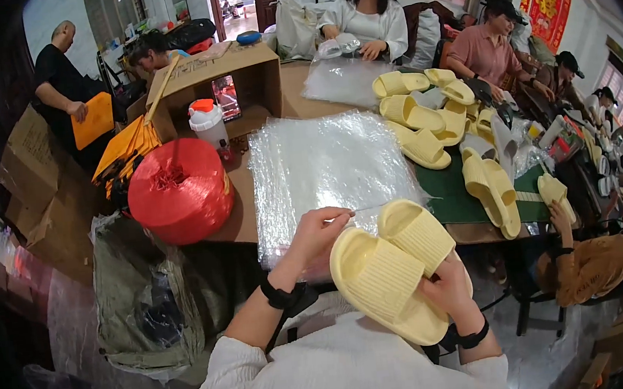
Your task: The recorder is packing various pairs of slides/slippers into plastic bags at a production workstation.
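Note:
A pair of pale yellow slide slippers (384, 281) is in my right hand (451, 286), which grips them from the right side, thumb over the edge. The two slippers lie against each other, tilted, in front of my chest. Just left of them, my left hand (321, 232) is closed in a pinch at the near edge of a flat stack of clear plastic bags (327, 167). A thin bag edge runs from its fingertips toward the right, above the slippers. Part of that edge is hidden behind the slippers.
Several more yellow slippers (427, 146) lie on a green mat (443, 197) at the right. A red roll of twine (180, 192), a white bottle (207, 122) and a cardboard box (255, 72) with a phone (226, 98) stand left. Co-workers sit around the table.

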`<state>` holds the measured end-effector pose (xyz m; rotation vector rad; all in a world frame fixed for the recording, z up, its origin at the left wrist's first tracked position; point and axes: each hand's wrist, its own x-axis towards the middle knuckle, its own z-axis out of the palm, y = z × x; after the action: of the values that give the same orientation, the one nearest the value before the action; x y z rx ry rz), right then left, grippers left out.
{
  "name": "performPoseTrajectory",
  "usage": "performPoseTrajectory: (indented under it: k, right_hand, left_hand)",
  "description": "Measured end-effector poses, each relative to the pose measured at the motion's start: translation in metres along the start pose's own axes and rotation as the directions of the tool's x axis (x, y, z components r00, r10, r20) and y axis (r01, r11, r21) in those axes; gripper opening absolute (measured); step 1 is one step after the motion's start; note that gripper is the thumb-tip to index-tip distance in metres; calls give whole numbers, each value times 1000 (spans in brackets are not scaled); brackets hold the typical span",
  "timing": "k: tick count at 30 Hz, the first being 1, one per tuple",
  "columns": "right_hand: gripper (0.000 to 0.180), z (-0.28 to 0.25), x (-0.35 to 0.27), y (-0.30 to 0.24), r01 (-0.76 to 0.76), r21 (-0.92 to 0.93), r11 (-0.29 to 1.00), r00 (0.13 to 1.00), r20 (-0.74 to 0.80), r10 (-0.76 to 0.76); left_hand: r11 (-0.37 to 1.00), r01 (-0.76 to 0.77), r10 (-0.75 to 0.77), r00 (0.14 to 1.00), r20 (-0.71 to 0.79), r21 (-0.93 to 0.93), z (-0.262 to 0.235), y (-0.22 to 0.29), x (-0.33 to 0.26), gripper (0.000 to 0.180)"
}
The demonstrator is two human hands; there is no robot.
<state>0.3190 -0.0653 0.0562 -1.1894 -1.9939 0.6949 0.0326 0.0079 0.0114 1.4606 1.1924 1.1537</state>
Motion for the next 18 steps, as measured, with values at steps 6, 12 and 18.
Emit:
performPoseTrajectory:
  k: [6, 12, 18]
  right_hand:
    - [22, 13, -3, 17, -33, -177, 984, 998, -57, 23]
    - [26, 31, 9, 22, -18, -224, 974, 996, -87, -1]
    - [21, 44, 38, 30, -42, -155, 987, 999, -35, 37]
  left_hand:
    - [998, 4, -6, 1000, 31, 68, 2, 12, -2, 27]
    - [682, -498, 479, 858, 188, 535, 13, 34, -19, 24]
    - [640, -622, 598, 772, 215, 452, 27, 48, -31, 22]
